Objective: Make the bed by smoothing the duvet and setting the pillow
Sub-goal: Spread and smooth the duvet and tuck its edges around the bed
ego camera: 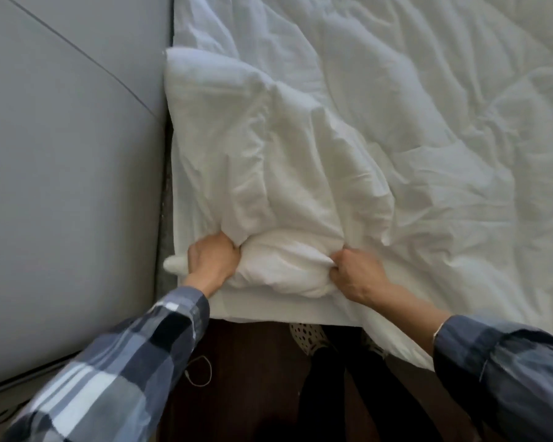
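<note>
A grey padded headboard (71,173) stands along the left of the view, with the bed (268,309) butted against it and a dark floor (253,378) below the near edge. The white duvet (428,138) covers the bed and is heavily creased across its whole visible area. A bulky white bundle (268,173), which could be the pillow or a folded-back duvet end (not determinable), lies along the headboard edge of the bed and reaches the near edge.

Left hand (211,260): grip closed, fingers curled into the fabric at the near corner by the headboard. Right hand (355,275): grip closed, fingers bunching a fold of the same fabric a little further along the near edge. Both sleeves are plaid.

Assessment: the step in hand is gathering or tugging the head-end bedding at the near edge; smoothing is not yet achieved. The next move likely calls for an even pull by both hands to draw the fabric flat and square to the bed's corner, then release and flattening of the remaining creases.
</note>
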Demonstrator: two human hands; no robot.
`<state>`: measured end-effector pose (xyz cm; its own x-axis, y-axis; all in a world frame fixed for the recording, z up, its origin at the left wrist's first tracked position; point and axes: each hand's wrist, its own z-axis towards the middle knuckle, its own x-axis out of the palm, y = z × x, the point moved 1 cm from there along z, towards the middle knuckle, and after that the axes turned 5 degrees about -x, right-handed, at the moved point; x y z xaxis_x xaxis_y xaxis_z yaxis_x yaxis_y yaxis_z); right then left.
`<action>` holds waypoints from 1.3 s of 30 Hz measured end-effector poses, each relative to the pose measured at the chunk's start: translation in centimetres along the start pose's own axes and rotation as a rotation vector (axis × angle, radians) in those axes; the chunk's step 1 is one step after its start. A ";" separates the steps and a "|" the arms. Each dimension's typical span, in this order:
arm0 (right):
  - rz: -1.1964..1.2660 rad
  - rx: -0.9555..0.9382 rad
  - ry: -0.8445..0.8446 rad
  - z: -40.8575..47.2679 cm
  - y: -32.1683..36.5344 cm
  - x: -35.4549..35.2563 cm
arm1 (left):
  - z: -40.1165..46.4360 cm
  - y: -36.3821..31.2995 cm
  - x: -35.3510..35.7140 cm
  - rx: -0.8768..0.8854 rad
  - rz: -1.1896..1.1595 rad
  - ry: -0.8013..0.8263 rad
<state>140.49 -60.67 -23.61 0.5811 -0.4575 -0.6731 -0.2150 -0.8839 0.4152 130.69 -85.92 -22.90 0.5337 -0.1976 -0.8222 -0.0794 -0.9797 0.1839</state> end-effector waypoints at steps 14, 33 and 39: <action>-0.261 -0.394 -0.066 -3.0 6.0 3.8 | -9.3 11.7 7.2 -0.191 0.386 0.656; -0.150 0.521 -0.383 -5.4 -16.3 3.2 | 3.7 5.4 8.6 -0.107 -0.349 -0.291; -0.094 0.227 -0.520 -2.2 -8.4 3.5 | -0.9 -4.1 4.0 -0.018 -0.677 -0.257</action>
<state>146.10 -54.59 -28.10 0.1553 -0.3126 -0.9371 -0.3776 -0.8954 0.2361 133.90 -82.70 -26.46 0.2457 0.4482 -0.8595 0.2135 -0.8899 -0.4031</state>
